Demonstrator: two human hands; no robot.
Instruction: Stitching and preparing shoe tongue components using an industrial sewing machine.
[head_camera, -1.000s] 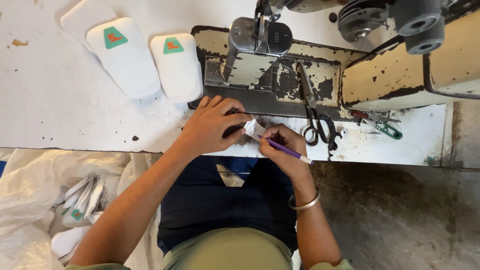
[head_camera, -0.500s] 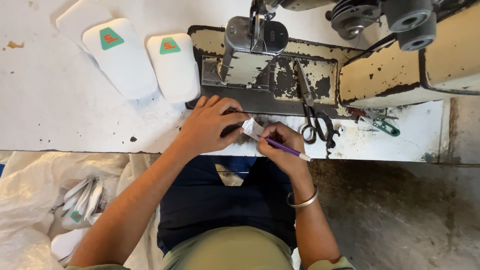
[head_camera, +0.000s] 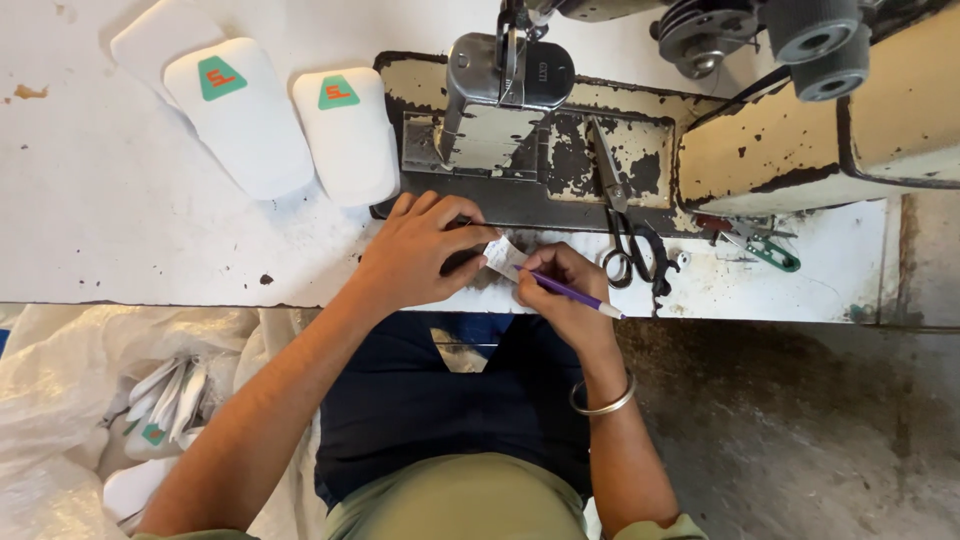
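Note:
My left hand (head_camera: 418, 250) rests at the table's front edge and pinches a small white paper slip (head_camera: 503, 256) between thumb and fingers. My right hand (head_camera: 560, 292) grips a purple pen (head_camera: 572, 293), its tip at the slip. A metal bangle (head_camera: 603, 402) circles my right wrist. Both hands sit just in front of the worn sewing machine bed (head_camera: 545, 165), below its presser foot head (head_camera: 507, 75).
Two white padded pieces with green and orange patches (head_camera: 240, 115) (head_camera: 347, 132) lie on the white table (head_camera: 120, 230) at left. Black scissors (head_camera: 625, 225) and a green thread snip (head_camera: 765, 247) lie right of my hands. A sack with more white pieces (head_camera: 165, 410) sits at lower left.
My hands stay in nearly the same place; the white slip now shows more clearly between them, with the pen tip against it.

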